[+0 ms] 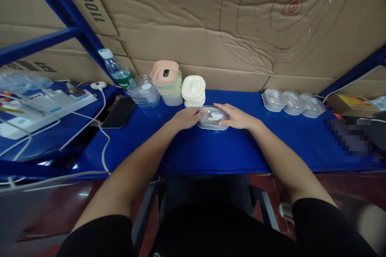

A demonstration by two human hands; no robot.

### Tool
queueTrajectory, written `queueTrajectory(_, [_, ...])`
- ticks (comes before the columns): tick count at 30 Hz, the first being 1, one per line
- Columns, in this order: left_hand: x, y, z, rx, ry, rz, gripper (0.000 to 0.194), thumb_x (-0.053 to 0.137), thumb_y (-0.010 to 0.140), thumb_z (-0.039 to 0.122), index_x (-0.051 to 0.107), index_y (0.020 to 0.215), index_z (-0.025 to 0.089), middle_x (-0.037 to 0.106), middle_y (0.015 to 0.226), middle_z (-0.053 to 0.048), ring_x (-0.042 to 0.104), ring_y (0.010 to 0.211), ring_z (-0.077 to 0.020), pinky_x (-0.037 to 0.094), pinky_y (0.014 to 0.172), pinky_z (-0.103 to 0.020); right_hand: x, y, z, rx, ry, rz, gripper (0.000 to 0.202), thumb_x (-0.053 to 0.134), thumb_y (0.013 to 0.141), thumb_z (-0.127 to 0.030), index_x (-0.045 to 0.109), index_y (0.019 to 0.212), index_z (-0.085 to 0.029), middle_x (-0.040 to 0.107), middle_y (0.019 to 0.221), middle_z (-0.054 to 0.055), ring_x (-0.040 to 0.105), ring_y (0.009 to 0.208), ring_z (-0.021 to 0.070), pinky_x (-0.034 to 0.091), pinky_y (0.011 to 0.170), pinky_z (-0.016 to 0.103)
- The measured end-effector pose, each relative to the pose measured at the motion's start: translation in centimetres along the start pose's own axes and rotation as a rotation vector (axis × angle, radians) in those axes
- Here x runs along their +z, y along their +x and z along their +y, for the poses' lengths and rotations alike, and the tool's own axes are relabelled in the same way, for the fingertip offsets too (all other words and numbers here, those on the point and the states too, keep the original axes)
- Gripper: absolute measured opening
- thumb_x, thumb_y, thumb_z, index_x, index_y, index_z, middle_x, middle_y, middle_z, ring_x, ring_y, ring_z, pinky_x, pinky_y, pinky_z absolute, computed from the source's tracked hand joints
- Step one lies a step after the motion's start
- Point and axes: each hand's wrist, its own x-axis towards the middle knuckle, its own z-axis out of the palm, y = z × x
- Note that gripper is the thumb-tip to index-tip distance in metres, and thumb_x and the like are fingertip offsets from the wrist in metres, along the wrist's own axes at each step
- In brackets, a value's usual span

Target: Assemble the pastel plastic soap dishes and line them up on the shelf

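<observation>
A low rounded-square container (212, 125) with a clear lid and a round white sticker sits on the blue table in front of me. My left hand (188, 118) holds its left side, the thumb over the lid. My right hand (237, 116) grips the right side, its fingers reaching over the lid's far and near edges. Just behind my left hand stands a stack of cream-coloured lids (193, 88). Beside that rises a taller stack of pink, green and grey containers (166, 84), and left of it a pile of clear lids (144, 92).
Three lidded containers (293, 103) stand in a row at the back right. A water bottle (116, 70) leans at the back left, near a black phone (117, 113) and a white power strip (76, 102) with cables. Cardboard (181, 16) walls the back.
</observation>
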Motion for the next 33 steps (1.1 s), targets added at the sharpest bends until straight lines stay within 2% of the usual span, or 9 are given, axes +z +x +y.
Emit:
queueTrajectory(5, [-0.1, -0.1, 0.0, 0.014, 0.001, 0.001, 0.062, 0.033, 0.104, 0.066, 0.074, 0.102, 0.020, 0.077, 0.085, -0.008, 0.074, 0.083, -0.0258, 0.053, 0.076, -0.034, -0.8, -0.3, 0.4, 0.095, -0.081, 0.066, 0.112, 0.068, 0.078, -0.088, 0.043, 0.164, -0.021, 0.058, 0.154, 0.020, 0.058, 0.138, 0.0429, 0.047, 0.114, 0.059])
queueTrajectory(9, [0.3, 0.0, -0.3, 0.018, 0.135, 0.026, 0.069, 0.035, 0.101, 0.072, 0.073, 0.124, 0.019, 0.076, 0.129, -0.015, 0.069, 0.124, -0.0350, 0.052, 0.100, -0.044, -2.5, -1.4, 1.2, 0.284, -0.244, 0.142, 0.110, 0.056, 0.084, -0.091, 0.045, 0.162, -0.014, 0.046, 0.165, 0.025, 0.047, 0.149, 0.0482, 0.041, 0.119, 0.065])
queueTrajectory(12, [0.5, -0.1, -0.3, 0.015, 0.199, 0.011, 0.075, 0.035, 0.100, 0.075, 0.068, 0.137, 0.018, 0.068, 0.145, -0.016, 0.063, 0.136, -0.0370, 0.049, 0.108, -0.047, -3.2, -2.1, 1.8, 0.361, -0.351, 0.218, 0.110, 0.049, 0.089, -0.089, 0.036, 0.166, -0.012, 0.030, 0.173, 0.025, 0.032, 0.157, 0.0510, 0.034, 0.122, 0.069])
queueTrajectory(15, [0.5, -0.2, -0.3, 0.018, 0.229, -0.005, 0.076, 0.036, 0.100, 0.075, 0.067, 0.140, 0.018, 0.071, 0.140, -0.016, 0.067, 0.130, -0.0367, 0.050, 0.105, -0.045, -3.0, -2.1, 2.4, 0.285, -0.394, 0.243, 0.103, 0.051, 0.094, -0.082, 0.028, 0.170, -0.016, 0.024, 0.177, 0.021, 0.026, 0.161, 0.0465, 0.031, 0.125, 0.066])
queueTrajectory(18, [0.5, -0.3, -0.3, 0.036, 0.258, -0.006, 0.077, 0.038, 0.100, 0.074, 0.065, 0.143, 0.017, 0.075, 0.133, -0.017, 0.070, 0.124, -0.0364, 0.052, 0.101, -0.044, -2.4, -1.6, 2.9, 0.238, -0.411, 0.189, 0.091, 0.059, 0.095, -0.069, 0.035, 0.168, -0.020, 0.030, 0.176, 0.017, 0.030, 0.159, 0.0443, 0.034, 0.124, 0.064])
queueTrajectory(24, [0.6, -0.1, -0.5, 0.048, 0.280, -0.030, 0.080, 0.040, 0.100, 0.074, 0.062, 0.148, 0.014, 0.075, 0.130, -0.018, 0.069, 0.125, -0.0369, 0.051, 0.102, -0.044, -2.6, -1.4, 4.1, 0.374, -0.457, 0.197, 0.087, 0.069, 0.090, -0.050, 0.040, 0.165, -0.017, 0.033, 0.175, 0.016, 0.034, 0.157, 0.0447, 0.039, 0.122, 0.062])
queueTrajectory(28, [0.6, -0.1, -0.3, 0.037, 0.288, -0.045, 0.081, 0.041, 0.099, 0.073, 0.060, 0.150, 0.013, 0.076, 0.129, -0.019, 0.070, 0.123, -0.0365, 0.051, 0.101, -0.044, -3.4, -2.4, 5.0, 0.458, -0.477, 0.221, 0.086, 0.066, 0.092, -0.054, 0.038, 0.166, -0.020, 0.033, 0.175, 0.015, 0.036, 0.156, 0.0451, 0.038, 0.122, 0.063])
queueTrajectory(30, [0.6, -0.1, -0.3, 0.042, 0.291, -0.049, 0.080, 0.043, 0.099, 0.073, 0.060, 0.150, 0.013, 0.076, 0.126, -0.018, 0.071, 0.121, -0.0360, 0.052, 0.099, -0.043, -3.7, -3.0, 5.4, 0.536, -0.515, 0.253, 0.088, 0.065, 0.092, -0.062, 0.040, 0.165, -0.021, 0.035, 0.174, 0.017, 0.032, 0.157, 0.0486, 0.030, 0.122, 0.073])
queueTrajectory(33, [0.6, -0.1, -0.5, 0.075, 0.288, -0.030, 0.076, 0.047, 0.098, 0.070, 0.061, 0.148, 0.015, 0.079, 0.118, -0.015, 0.073, 0.116, -0.0340, 0.053, 0.095, -0.041, -3.9, -3.5, 5.5, 0.621, -0.596, 0.378, 0.094, 0.070, 0.086, -0.070, 0.050, 0.159, -0.015, 0.037, 0.171, 0.024, 0.020, 0.159, 0.0548, 0.013, 0.119, 0.084])
